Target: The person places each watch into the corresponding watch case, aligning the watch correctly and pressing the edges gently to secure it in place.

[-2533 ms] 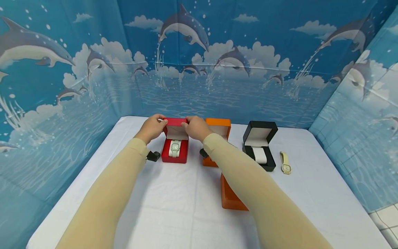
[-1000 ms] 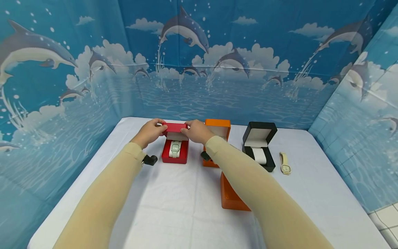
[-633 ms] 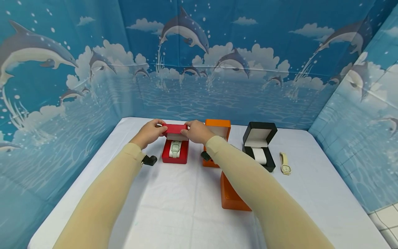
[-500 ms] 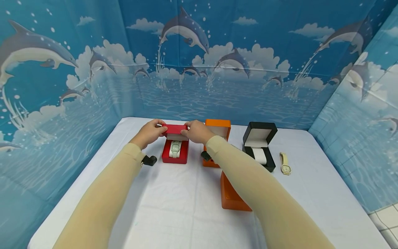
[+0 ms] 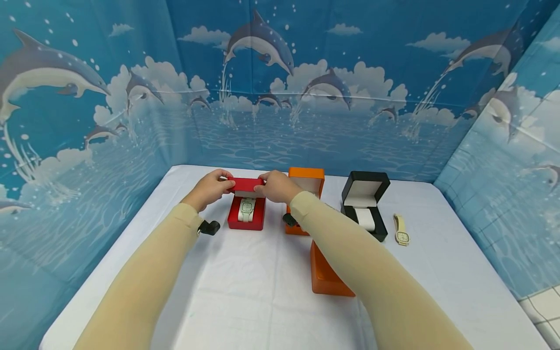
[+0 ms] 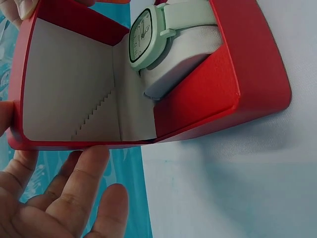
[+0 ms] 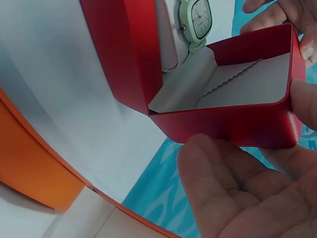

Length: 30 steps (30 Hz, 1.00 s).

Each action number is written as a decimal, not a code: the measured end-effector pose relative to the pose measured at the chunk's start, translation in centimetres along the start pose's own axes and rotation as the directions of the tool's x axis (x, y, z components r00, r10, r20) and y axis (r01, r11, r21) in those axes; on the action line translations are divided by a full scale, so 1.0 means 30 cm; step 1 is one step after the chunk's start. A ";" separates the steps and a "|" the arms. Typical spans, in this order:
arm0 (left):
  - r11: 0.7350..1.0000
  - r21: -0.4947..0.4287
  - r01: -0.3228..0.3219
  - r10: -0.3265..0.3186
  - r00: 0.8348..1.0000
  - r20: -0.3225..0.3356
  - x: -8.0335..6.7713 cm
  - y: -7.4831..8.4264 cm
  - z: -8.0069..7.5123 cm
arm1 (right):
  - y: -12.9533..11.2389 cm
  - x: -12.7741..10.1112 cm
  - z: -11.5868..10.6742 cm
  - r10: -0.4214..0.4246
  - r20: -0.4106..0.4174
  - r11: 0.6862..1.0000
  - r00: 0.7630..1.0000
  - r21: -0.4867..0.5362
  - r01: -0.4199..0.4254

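A red watch box [image 5: 246, 219] stands open on the white table [image 5: 245, 301], with a pale green watch [image 5: 247, 208] on its cushion. My left hand [image 5: 210, 187] and right hand [image 5: 274, 186] pinch the two ends of its hinged lid [image 5: 246, 184], which tilts forward over the watch. The left wrist view shows the lid's grey lining [image 6: 69, 84], the watch [image 6: 148, 34] and my left hand [image 6: 64, 203] behind the lid. In the right wrist view my right hand [image 7: 237, 198] has its fingers behind the lid [image 7: 237, 124] and its thumb on the lid's edge.
An open orange box [image 5: 306, 187] stands just right of the red one, with an orange box part [image 5: 325, 277] lying nearer me. Further right are an open black box [image 5: 365, 204] and a loose cream watch [image 5: 401, 229]. Blue dolphin backdrops wall three sides.
Both hands have tipped the red lid forward and down over the watch. The box base and everything else on the table stay put.
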<state>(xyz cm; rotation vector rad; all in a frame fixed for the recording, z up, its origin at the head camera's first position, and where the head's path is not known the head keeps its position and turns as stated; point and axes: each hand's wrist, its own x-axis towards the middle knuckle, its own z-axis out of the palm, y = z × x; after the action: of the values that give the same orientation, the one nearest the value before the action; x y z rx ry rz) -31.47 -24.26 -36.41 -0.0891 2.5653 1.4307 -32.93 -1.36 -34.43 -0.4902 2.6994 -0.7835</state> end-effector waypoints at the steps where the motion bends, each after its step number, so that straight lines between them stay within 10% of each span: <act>1: 1.000 0.001 0.000 0.000 1.000 -0.001 -0.002 0.000 0.000 | -0.002 -0.001 0.001 0.000 0.004 1.000 1.000 -0.001 0.000; 30: 0.997 0.076 -0.023 0.026 0.999 -0.031 -0.039 -0.029 0.012 | -0.027 -0.031 0.009 -0.028 0.081 0.987 0.996 -0.155 0.040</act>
<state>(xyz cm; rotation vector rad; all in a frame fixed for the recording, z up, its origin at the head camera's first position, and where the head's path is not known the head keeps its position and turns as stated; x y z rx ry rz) -30.14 -24.48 -37.07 -0.0699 2.6516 1.3496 -31.81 -1.77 -34.03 -0.5912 2.6979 -0.5510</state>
